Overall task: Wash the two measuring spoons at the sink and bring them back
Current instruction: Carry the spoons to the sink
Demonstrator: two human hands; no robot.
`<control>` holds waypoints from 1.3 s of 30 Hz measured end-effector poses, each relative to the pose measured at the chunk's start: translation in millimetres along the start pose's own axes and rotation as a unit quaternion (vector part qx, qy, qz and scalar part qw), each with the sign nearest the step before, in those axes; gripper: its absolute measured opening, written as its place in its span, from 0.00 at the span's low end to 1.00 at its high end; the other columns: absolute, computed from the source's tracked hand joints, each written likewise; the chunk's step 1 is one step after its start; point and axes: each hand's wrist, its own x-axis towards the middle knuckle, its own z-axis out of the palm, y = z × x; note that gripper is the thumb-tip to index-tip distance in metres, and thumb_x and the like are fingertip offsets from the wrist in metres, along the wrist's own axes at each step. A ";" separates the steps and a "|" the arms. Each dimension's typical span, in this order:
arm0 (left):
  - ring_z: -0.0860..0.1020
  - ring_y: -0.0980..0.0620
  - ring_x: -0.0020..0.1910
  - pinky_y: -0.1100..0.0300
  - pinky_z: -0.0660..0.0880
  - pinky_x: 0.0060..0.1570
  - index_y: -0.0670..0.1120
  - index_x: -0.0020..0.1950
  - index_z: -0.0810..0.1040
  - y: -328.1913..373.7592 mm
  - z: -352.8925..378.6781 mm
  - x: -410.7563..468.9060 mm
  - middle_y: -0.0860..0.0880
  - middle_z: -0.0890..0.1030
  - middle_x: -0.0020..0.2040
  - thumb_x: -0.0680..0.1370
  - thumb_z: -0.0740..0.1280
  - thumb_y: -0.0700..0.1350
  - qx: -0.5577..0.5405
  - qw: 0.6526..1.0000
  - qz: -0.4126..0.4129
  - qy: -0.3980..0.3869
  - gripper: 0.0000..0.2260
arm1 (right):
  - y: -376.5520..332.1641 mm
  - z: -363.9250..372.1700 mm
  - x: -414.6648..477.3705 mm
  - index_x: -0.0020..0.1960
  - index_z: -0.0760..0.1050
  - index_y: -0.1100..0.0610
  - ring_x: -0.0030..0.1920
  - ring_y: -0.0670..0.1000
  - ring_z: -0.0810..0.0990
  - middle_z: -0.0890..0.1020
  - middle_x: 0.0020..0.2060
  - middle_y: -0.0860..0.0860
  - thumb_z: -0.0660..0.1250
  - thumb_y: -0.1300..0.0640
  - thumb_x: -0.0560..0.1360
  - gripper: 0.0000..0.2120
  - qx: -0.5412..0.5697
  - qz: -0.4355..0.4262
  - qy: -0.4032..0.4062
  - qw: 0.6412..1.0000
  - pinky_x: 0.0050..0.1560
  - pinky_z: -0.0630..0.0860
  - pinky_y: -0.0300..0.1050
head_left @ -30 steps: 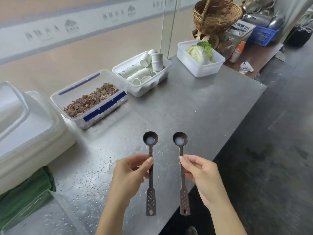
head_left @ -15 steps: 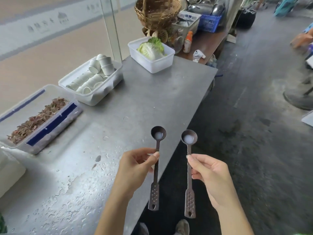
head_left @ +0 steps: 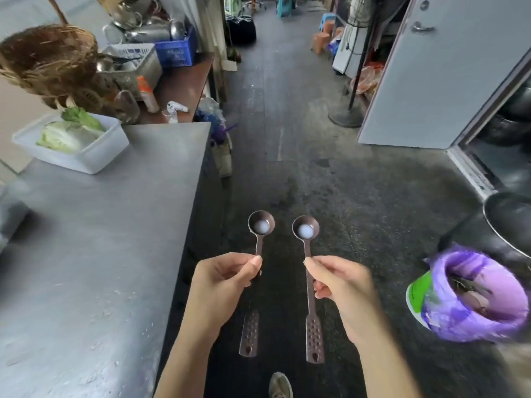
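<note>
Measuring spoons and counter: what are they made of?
The left spoon and right spoon look like matte brown plastic, with moulded perforated handles; coated metal is possible. The counter is probably stainless steel: grey, brushed, dull sheen.

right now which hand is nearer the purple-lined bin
Right. The right hand is beside the bin; the left hand is farther off, on the right hand's other side, by the steel table.
</note>
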 end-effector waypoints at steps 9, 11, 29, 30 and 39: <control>0.79 0.62 0.33 0.71 0.73 0.33 0.49 0.40 0.87 34.2 136.6 35.1 0.52 0.86 0.37 0.76 0.73 0.49 0.001 0.982 0.029 -0.187 0.07 | -8.2 -119.0 -8.0 0.43 0.88 0.50 0.30 0.42 0.80 0.87 0.34 0.49 0.76 0.54 0.74 0.02 0.059 -0.009 0.186 0.981 0.32 0.78 0.35; 0.78 0.61 0.32 0.71 0.73 0.33 0.48 0.40 0.87 39.0 163.8 39.2 0.51 0.85 0.36 0.76 0.73 0.50 0.000 0.974 0.038 -0.225 0.08 | -9.5 -140.6 -13.8 0.42 0.88 0.49 0.30 0.42 0.80 0.87 0.34 0.48 0.76 0.54 0.74 0.02 0.068 -0.012 0.228 0.971 0.32 0.79 0.35; 0.72 0.59 0.29 0.67 0.69 0.32 0.48 0.40 0.86 81.3 355.9 129.9 0.56 0.77 0.29 0.75 0.74 0.51 0.043 0.873 0.096 -0.476 0.09 | -15.7 -245.5 10.0 0.41 0.87 0.55 0.31 0.45 0.78 0.81 0.29 0.48 0.76 0.51 0.73 0.07 0.118 0.012 0.471 0.874 0.32 0.76 0.35; 0.72 0.59 0.30 0.66 0.70 0.32 0.48 0.40 0.86 85.2 365.5 136.9 0.55 0.77 0.29 0.75 0.73 0.53 0.051 0.864 0.104 -0.491 0.09 | -17.8 -250.2 12.9 0.41 0.87 0.55 0.31 0.46 0.77 0.81 0.30 0.50 0.76 0.50 0.72 0.08 0.122 0.013 0.485 0.866 0.32 0.76 0.36; 0.75 0.62 0.32 0.72 0.70 0.34 0.49 0.41 0.87 109.8 438.8 160.9 0.56 0.82 0.31 0.75 0.74 0.50 0.042 0.794 0.125 -0.593 0.06 | -22.5 -275.7 16.4 0.39 0.86 0.56 0.31 0.49 0.77 0.81 0.30 0.54 0.76 0.49 0.72 0.10 0.133 -0.017 0.595 0.792 0.31 0.75 0.37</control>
